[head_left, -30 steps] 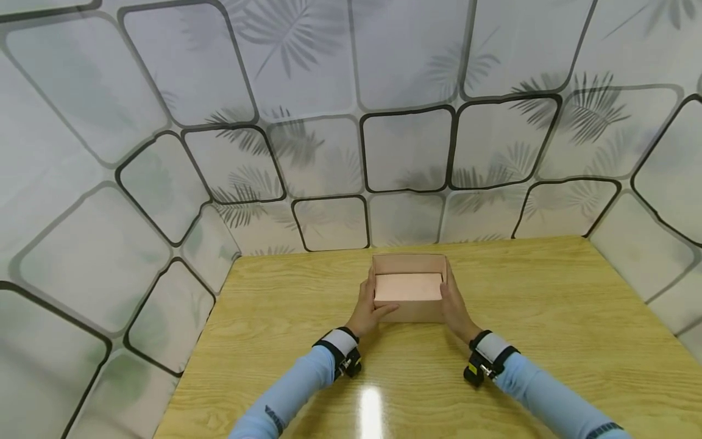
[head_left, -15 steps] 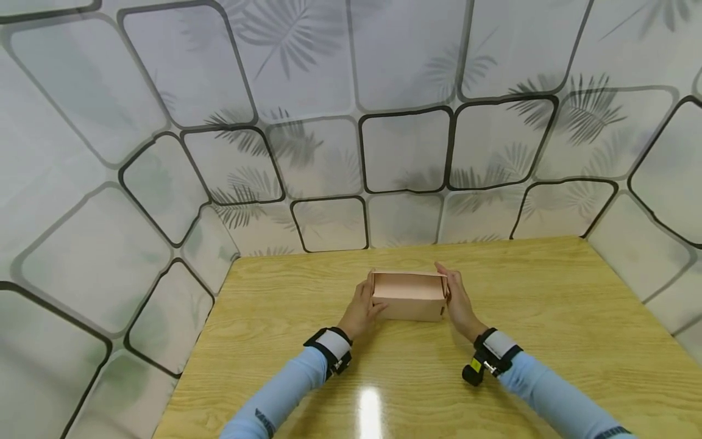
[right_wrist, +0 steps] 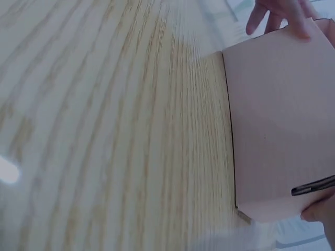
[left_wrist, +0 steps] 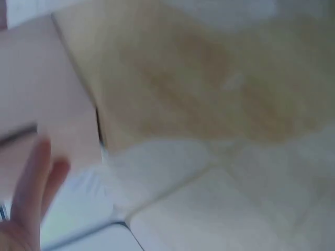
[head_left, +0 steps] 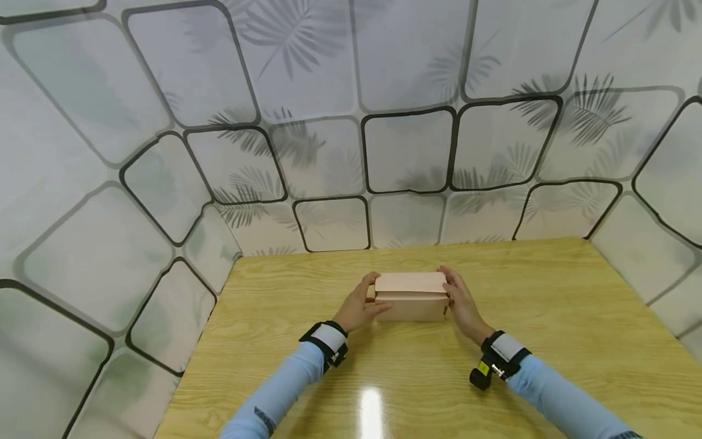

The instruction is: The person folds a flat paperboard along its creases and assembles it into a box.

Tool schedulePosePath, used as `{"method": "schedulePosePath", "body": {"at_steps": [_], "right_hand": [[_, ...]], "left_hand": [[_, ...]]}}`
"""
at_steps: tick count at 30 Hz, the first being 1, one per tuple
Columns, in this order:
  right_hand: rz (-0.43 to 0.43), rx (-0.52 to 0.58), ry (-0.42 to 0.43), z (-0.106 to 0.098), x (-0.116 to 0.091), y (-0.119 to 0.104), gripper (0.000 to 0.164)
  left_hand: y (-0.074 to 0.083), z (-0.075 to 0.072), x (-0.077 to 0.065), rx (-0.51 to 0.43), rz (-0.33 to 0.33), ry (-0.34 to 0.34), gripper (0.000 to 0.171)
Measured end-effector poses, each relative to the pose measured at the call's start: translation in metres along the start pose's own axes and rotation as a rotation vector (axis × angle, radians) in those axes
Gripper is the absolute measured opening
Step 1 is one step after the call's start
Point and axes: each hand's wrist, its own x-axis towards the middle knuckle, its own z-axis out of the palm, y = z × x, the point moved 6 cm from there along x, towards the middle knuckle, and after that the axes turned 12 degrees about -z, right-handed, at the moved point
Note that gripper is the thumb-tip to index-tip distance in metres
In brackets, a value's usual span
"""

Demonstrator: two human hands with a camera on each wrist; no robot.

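Observation:
A small light-pink cardboard box (head_left: 411,310) sits on the wooden table, its long front face toward me. Its lid (head_left: 410,281) is folded over the top, a thin dark gap showing along the front edge. The left hand (head_left: 359,305) grips the box's left end, thumb on the front face and fingertips up at the lid's corner. At the other end the right hand (head_left: 462,299) holds the right side, fingers over the lid's edge. In the right wrist view the front face (right_wrist: 277,120) has a dark slot near the right thumb (right_wrist: 317,210). The left wrist view is blurred.
The pale wood-grain table (head_left: 285,280) extends to both sides of the box. Behind and beside it hang white walls (head_left: 406,149) printed with dark outlined shapes and leaves. A light reflection (head_left: 371,408) shines on the near tabletop.
The lid has swung down from the back toward me, covering the opening that showed the box's inside. Both hands stay at the ends, fingers shifted up to the lid's corners.

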Motion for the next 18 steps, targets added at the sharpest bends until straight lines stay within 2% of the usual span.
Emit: {"method": "schedulePosePath", "body": {"at_steps": [3, 5, 7, 12, 14, 18], "right_hand": [[-0.002, 0.0, -0.045, -0.002, 0.0, 0.0, 0.053], [0.021, -0.001, -0.063, -0.004, -0.001, 0.0, 0.054], [0.084, 0.01, -0.084, -0.006, -0.002, 0.001, 0.058], [0.27, 0.038, -0.179, -0.01, -0.004, 0.001, 0.066], [0.309, 0.027, -0.228, -0.012, -0.005, 0.002, 0.066], [0.372, 0.049, -0.312, -0.017, -0.007, 0.006, 0.064]], "left_hand": [[-0.002, -0.002, 0.001, -0.081, -0.061, -0.08, 0.057], [-0.003, -0.001, 0.002, -0.14, -0.096, -0.102, 0.053], [-0.005, -0.001, 0.004, -0.197, -0.131, -0.104, 0.052], [-0.006, 0.001, 0.007, -0.25, -0.183, -0.117, 0.059], [-0.005, 0.002, 0.007, -0.272, -0.2, -0.145, 0.062], [-0.007, 0.004, 0.006, -0.406, -0.236, -0.227, 0.068]]}}
